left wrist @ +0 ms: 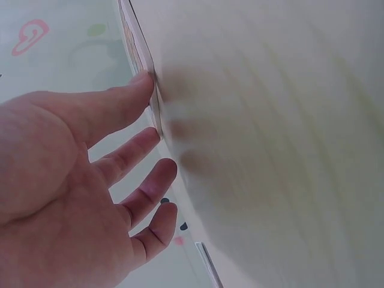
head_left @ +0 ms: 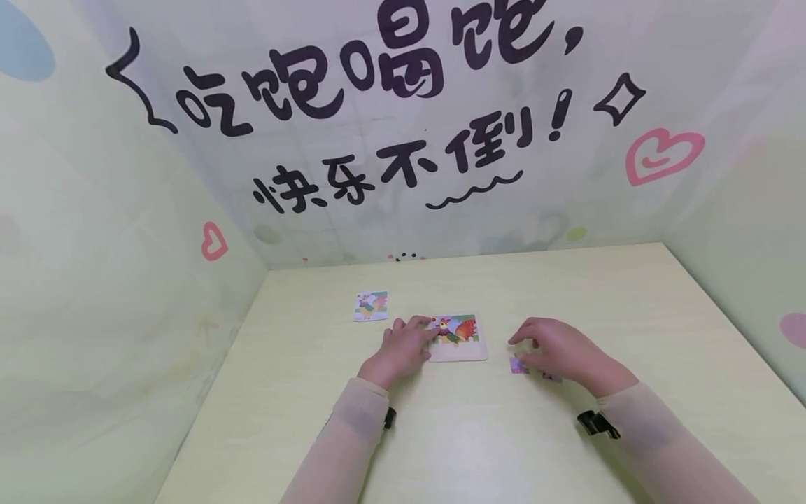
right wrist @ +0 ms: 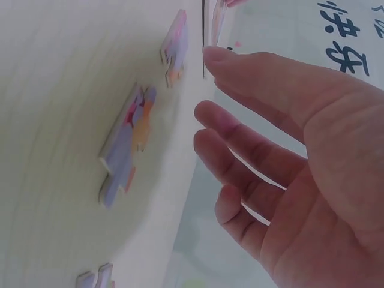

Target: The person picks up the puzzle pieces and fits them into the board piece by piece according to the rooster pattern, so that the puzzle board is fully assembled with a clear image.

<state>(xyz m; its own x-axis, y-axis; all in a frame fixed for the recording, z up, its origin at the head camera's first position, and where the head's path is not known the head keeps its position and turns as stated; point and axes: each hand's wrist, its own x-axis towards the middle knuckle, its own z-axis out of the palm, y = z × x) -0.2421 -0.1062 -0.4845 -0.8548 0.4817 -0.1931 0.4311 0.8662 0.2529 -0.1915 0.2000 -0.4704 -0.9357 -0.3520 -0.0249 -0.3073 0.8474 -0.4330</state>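
1. Beneath the thumb side of the right grip [head_left: 559,350], on the pale, wood-grained counter [head_left: 453,434], lies a small, flat, purple jigsaw piece [head_left: 519,365]; a second small, flat jigsaw piece [head_left: 551,378] lies partly hidden under the same grip.
2. The step in hand looks like picking one up: best to pinch it by opposite edges, fingertips low, and lift it level without nudging its neighbour.
3. This right grip stands partly open, fingers softly bent, nothing seen between them; whether a fingertip touches the purple piece I cannot tell.
4. The left grip [head_left: 403,348] is loosely spread, fingers touching the left side of the pale, rectangular board [head_left: 469,353] just right of it.
5. Light, steady contact there should stop the board sliding; the square, white-edged rooster card [head_left: 371,306] beyond the left grip could guide a piece's turn.
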